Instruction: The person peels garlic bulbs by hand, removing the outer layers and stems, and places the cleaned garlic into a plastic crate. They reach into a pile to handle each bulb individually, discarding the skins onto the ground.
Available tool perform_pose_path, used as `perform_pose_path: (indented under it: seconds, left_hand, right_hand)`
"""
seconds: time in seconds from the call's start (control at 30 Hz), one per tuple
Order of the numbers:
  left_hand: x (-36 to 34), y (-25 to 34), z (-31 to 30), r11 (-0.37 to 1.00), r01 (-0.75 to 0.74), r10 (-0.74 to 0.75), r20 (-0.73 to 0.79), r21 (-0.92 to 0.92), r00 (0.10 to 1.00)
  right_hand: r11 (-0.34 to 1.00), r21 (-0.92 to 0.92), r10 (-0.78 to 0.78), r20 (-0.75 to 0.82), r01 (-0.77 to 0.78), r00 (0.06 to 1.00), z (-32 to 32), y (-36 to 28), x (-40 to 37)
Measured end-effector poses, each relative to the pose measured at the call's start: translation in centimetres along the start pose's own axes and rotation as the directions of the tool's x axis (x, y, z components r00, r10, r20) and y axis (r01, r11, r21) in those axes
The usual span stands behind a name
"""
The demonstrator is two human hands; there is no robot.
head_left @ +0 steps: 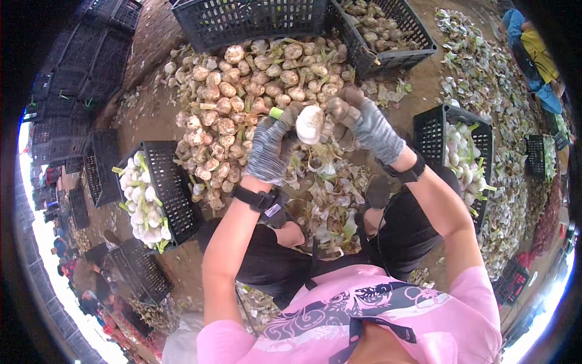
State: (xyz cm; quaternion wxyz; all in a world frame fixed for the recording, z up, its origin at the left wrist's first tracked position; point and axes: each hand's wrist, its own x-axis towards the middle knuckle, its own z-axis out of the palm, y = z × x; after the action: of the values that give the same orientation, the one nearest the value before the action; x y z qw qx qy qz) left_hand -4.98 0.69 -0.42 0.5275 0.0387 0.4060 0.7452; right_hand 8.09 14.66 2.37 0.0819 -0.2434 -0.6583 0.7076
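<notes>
A whitish garlic bulb (310,125) is in my left hand (273,145), which wears a grey knitted glove with soiled fingertips. Its cut green stem (276,113) pokes out on the left side of that hand. My right hand (370,124), gloved the same way, is close against the bulb's right side with its fingers curled and pressed together. What those fingers pinch is not clear; a brownish scrap shows beside them. Just beyond both hands lies a big heap of soil-stained garlic bulbs (224,106). Loose peeled skins (330,176) cover the ground below the hands.
Black crates with cleaner white garlic stand at left (176,188) and right (427,133). Two more black crates (248,24) (388,57) border the heap at the back. Crates are stacked (91,54) far left. Skins (479,79) litter the right side, where another person (533,57) is visible.
</notes>
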Motion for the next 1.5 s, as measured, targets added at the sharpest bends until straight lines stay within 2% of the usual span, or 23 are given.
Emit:
perform_pose_path:
  seconds: [0.1, 0.17, 0.23, 0.3, 0.33, 0.37, 0.43, 0.57, 0.63, 0.77, 0.83, 0.9, 0.97, 1.0, 1.07, 1.1, 1.2, 1.23, 1.27, 1.3, 1.37, 1.47, 1.5]
  left_hand:
    - [-0.4, -0.7, -0.2, 0.997, 0.003, -0.001, -0.025, 0.077, 1.0]
    - [-1.0, -0.2, 0.3, 0.993, 0.016, -0.009, -0.058, 0.119, 0.998]
    - [-0.9, 0.2, 0.3, 0.995, 0.033, -0.03, -0.038, 0.094, 0.999]
    - [-0.8, 0.3, 0.3, 0.996, 0.054, -0.053, -0.016, 0.068, 0.998]
    - [-0.8, 0.1, 0.3, 0.998, 0.008, -0.007, -0.027, 0.056, 1.0]
    - [-0.7, -0.1, 0.3, 0.998, -0.035, 0.037, -0.038, 0.045, 0.999]
    - [-0.6, -0.3, -0.1, 0.995, -0.057, 0.06, -0.045, 0.077, 0.997]
    - [-0.8, -0.1, 0.1, 0.993, -0.027, 0.032, -0.043, 0.119, 0.999]
    - [-0.7, -0.3, -0.6, 0.995, 0.01, -0.006, -0.04, 0.1, 0.999]
    - [-0.3, -0.7, -0.9, 0.999, 0.032, -0.031, -0.045, 0.02, 0.999]
    - [-0.3, -0.8, -0.4, 0.999, -0.029, 0.031, -0.052, 0.042, 0.998]
    - [-0.2, -0.6, -0.3, 0.994, -0.09, 0.094, -0.058, 0.067, 0.994]
    - [-0.1, -0.5, -0.5, 0.856, -0.18, 0.246, -0.076, 0.485, 0.966]
    - [-0.1, -0.7, -0.7, 0.855, -0.178, 0.245, -0.078, 0.487, 0.966]
    - [0.1, -1.1, -1.3, 0.978, -0.15, 0.162, -0.072, 0.144, 0.984]
    - [0.3, -1.2, -1.4, 0.977, -0.156, 0.168, -0.071, 0.147, 0.983]
    - [1.4, -1.7, -2.4, 0.93, 0.031, -0.065, -0.08, -0.367, 0.995]
    - [1.7, -1.9, -3.2, 0.931, 0.016, -0.05, -0.083, -0.365, 0.995]
    - [2.2, -1.8, -3.8, 0.942, 0.061, -0.088, -0.069, -0.329, 0.994]
    - [2.7, -1.6, -4.4, 0.952, 0.104, -0.125, -0.054, -0.289, 0.991]
    - [3.4, -1.1, -5.5, 0.927, 0.191, -0.251, -0.155, -0.323, 0.955]
    - [5.7, 1.5, -4.2, 0.948, 0.137, -0.246, -0.388, -0.288, 0.888]
    - [7.5, 2.7, -5.1, 0.88, 0.143, -0.288, -0.269, -0.453, 0.919]
  right_hand:
    - [0.998, 0.065, -0.012, -0.093, 0.018, 0.996, 0.7, 0.7, 0.5]
    - [0.999, -0.037, -0.006, -0.018, 0.005, 1.0, 0.3, 2.0, 1.0]
    - [0.998, 0.027, 0.061, 0.046, -0.063, 0.997, 0.1, 0.9, 0.7]
    - [0.992, 0.076, -0.106, 0.112, 0.098, 0.988, -0.1, 1.6, 0.9]
    - [0.966, 0.243, 0.067, 0.119, -0.094, 0.991, 0.0, 0.2, 0.2]
    - [0.966, 0.242, 0.069, 0.119, -0.096, 0.99, -0.1, 1.1, 0.5]
    - [0.964, 0.261, -0.066, 0.041, 0.053, 0.997, -0.2, 2.5, 1.2]
    - [1.0, -0.004, 0.013, 0.065, -0.013, 0.998, -0.2, 1.5, 0.9]
    - [0.971, 0.193, 0.113, 0.15, -0.141, 0.982, -0.2, 0.7, 0.6]
    - [0.916, 0.373, 0.109, 0.133, -0.151, 0.985, -0.2, 1.6, 0.5]
    - [0.804, 0.587, 0.032, 0.118, -0.096, 0.992, -0.3, 1.9, 0.7]
    - [0.906, 0.424, -0.004, 0.025, -0.007, 1.0, -0.2, 2.0, 0.9]
    - [0.989, 0.149, -0.009, -0.029, 0.013, 1.0, 0.4, 1.7, 0.8]
    - [0.977, 0.21, -0.029, -0.034, 0.035, 0.999, 0.6, 1.5, 0.7]
    - [0.985, 0.168, -0.055, 0.045, 0.046, 0.997, 0.1, 1.3, 0.5]
    - [0.99, 0.124, -0.081, 0.126, 0.066, 0.989, -0.2, 1.1, 0.5]
    - [0.991, -0.067, 0.127, 0.278, -0.113, 0.952, -0.6, -0.1, -0.1]
    - [0.963, -0.166, 0.258, 0.36, -0.211, 0.896, -0.9, 0.1, 0.0]
    - [0.929, -0.37, 0.11, 0.344, 0.027, 0.932, -1.0, 2.0, 0.4]
    - [0.909, -0.405, 0.026, 0.283, 0.095, 0.959, -0.8, 3.4, 0.5]
    - [0.845, -0.533, 0.122, 0.253, 0.033, 0.96, -0.9, 2.9, 0.7]
    - [0.905, -0.392, -0.07, 0.245, 0.165, 0.967, -0.7, 4.6, 1.3]
    - [0.917, -0.349, -0.121, 0.224, 0.195, 0.967, -0.4, 4.9, 1.4]
